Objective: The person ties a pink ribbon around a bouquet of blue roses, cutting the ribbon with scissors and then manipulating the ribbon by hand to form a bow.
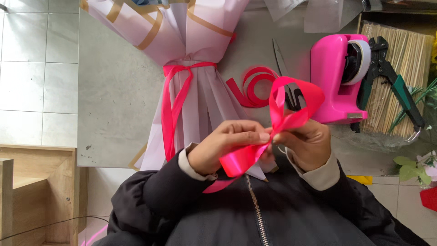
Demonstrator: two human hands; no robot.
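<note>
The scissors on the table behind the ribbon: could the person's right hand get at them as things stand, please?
Probably not straight away: the right hand is pinching the pink ribbon bow together with the left hand. The scissors lie just beyond, unblocked.

The 2 hands (268,141) meet over the near edge of the counter (114,100), whose left part lies bare from the wrapped bouquet (191,68) to its left edge. Ahead of the hands, the way is crowded by a ribbon coil (255,86), scissors (284,77) and a pink tape dispenser (339,77). Farther right, pliers (391,82) lie on a bundle of sticks (409,54).
</note>
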